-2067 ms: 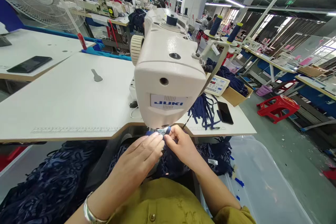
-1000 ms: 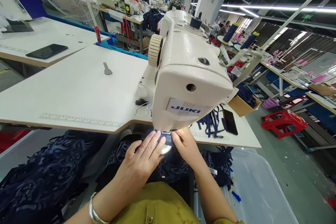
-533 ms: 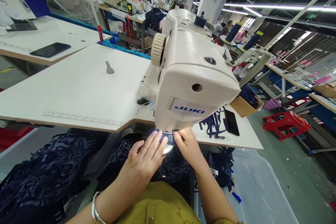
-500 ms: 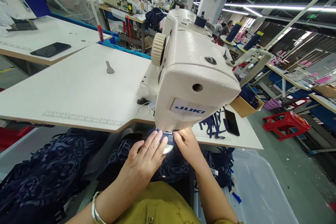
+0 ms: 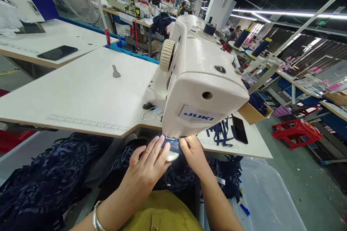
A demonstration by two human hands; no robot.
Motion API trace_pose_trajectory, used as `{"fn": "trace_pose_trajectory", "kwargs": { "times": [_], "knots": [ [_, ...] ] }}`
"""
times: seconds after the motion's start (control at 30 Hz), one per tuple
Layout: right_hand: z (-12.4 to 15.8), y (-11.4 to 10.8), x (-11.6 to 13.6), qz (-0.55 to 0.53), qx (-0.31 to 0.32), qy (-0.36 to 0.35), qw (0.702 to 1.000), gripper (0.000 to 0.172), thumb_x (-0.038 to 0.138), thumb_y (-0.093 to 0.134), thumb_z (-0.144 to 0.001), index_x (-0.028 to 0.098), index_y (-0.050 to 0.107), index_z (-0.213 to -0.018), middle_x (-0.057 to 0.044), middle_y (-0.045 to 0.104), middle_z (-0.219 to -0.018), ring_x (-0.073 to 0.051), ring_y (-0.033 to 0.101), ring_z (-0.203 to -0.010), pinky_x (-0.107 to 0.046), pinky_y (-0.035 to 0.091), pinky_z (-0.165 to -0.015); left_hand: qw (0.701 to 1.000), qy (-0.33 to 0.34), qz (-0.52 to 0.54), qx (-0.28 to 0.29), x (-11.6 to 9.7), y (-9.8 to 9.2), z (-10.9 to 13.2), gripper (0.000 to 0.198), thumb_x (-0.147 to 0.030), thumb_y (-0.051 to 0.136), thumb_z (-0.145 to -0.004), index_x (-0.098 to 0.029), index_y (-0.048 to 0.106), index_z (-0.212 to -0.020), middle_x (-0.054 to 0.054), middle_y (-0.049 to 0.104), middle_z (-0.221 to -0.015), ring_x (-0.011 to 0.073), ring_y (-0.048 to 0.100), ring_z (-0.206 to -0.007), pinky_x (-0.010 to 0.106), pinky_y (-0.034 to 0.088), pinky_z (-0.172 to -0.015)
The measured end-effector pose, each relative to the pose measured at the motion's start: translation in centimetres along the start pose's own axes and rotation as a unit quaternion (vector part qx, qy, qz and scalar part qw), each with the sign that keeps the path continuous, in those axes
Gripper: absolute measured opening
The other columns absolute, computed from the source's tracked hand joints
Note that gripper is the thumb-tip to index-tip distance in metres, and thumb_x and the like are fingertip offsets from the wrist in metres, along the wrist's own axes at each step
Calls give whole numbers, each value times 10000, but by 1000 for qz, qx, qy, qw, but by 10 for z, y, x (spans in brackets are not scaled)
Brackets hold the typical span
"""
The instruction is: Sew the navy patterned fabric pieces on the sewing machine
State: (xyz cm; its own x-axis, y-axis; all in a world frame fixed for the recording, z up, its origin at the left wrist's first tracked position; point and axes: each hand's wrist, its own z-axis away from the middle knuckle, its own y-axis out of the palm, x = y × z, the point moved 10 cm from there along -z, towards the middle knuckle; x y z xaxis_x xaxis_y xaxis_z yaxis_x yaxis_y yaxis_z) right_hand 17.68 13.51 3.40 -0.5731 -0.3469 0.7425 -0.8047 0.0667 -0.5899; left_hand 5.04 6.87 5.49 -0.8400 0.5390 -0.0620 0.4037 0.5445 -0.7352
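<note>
A white JUKI sewing machine (image 5: 208, 57) stands before me, its head hiding the needle area. Beneath it, a lit piece of navy fabric (image 5: 175, 145) lies over a pale rounded surface (image 5: 172, 156). My left hand (image 5: 148, 168) rests flat, fingers stretched out, on the fabric's left part. On the other side, my right hand (image 5: 193, 153) has its thumb and fingers closed on the fabric's right edge, close to the machine head. Dark blue patterned lace (image 5: 177, 176) hangs below both hands.
Navy straps (image 5: 221, 131) and a phone (image 5: 239, 130) lie right of the machine. A flat grey metal piece (image 5: 116, 71) is on the white table (image 5: 89, 94). Heaped lace garments (image 5: 51, 177) fill the left side; a clear plastic bin (image 5: 268, 191) and red stool (image 5: 296, 133) are at right.
The whole view has shifted slightly as my head moved. Both hands stay at the fabric under the machine head, with only a slight shift of the left fingers.
</note>
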Motion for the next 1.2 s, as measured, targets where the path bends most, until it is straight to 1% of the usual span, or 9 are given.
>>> {"fn": "trace_pose_trajectory", "kwargs": {
  "times": [0.27,0.47,0.57,0.67,0.77,0.9,1.07,1.13,1.2],
  "knots": [
    [12,5,-36,-105,-26,78,991,203,358,437,-947,196,466,-1066,31,536,-741,-137,516,-676,-256,417,-667,1000,-11,24,13,1,2,0,367,-342,451,-958,-187,533,-1281,107,574,-1332,229,558,-1199,389,327,-991],
    [24,21,-49,-27,66,25,997,306,396,399,-969,191,551,-799,1,556,-752,-143,524,-722,-254,410,-676,999,19,20,23,-5,3,-3,370,-306,449,-958,-172,522,-1295,108,565,-1341,228,554,-1202,372,348,-967],
    [31,22,-60,0,92,8,996,287,373,428,-961,188,586,-810,-15,587,-785,-161,547,-784,-288,431,-765,1000,10,21,18,-5,2,-5,369,-298,456,-956,-196,515,-1306,94,570,-1339,220,560,-1194,378,326,-983],
    [37,13,-78,-46,104,62,992,184,347,505,-921,196,610,-929,-27,623,-892,-168,575,-857,-300,447,-807,999,-2,27,18,-4,0,-5,362,-313,458,-956,-225,517,-1302,80,585,-1325,213,570,-1178,389,307,-994],
    [44,-4,-87,-158,87,149,972,155,331,620,-828,199,592,-904,3,606,-814,-146,573,-748,-267,465,-696,998,-7,57,18,4,-4,-3,311,-348,463,-951,-212,570,-1210,97,612,-1284,223,576,-1165,391,345,-955],
    [44,-22,-55,-240,73,177,952,185,360,677,-773,200,592,-812,18,590,-713,-128,544,-610,-241,446,-571,997,-13,71,-37,30,-22,4,108,-194,543,-904,-210,618,-980,75,693,-1038,205,646,-975,373,389,-840],
    [20,-18,19,-5,34,4,999,179,337,492,-937,221,608,-865,-30,624,-814,-177,573,-778,-292,459,-712,991,-92,-10,-94,68,-37,10,283,-84,575,-837,-193,605,-1096,117,662,-1085,250,618,-997,424,385,-902],
    [15,-5,36,125,11,-52,991,231,326,442,-960,213,601,-835,-59,621,-812,-202,557,-792,-313,439,-708,997,-25,3,-66,52,-29,7,413,-59,514,-855,-192,546,-1245,124,635,-1186,253,566,-1132,422,363,-978],
    [14,6,40,201,-6,-64,978,251,303,420,-962,205,591,-806,-72,616,-767,-216,550,-751,-325,419,-668,994,103,31,-7,18,-15,7,476,-58,428,-893,-211,480,-1340,88,610,-1267,216,504,-1236,390,314,-1057]
  ]
}}
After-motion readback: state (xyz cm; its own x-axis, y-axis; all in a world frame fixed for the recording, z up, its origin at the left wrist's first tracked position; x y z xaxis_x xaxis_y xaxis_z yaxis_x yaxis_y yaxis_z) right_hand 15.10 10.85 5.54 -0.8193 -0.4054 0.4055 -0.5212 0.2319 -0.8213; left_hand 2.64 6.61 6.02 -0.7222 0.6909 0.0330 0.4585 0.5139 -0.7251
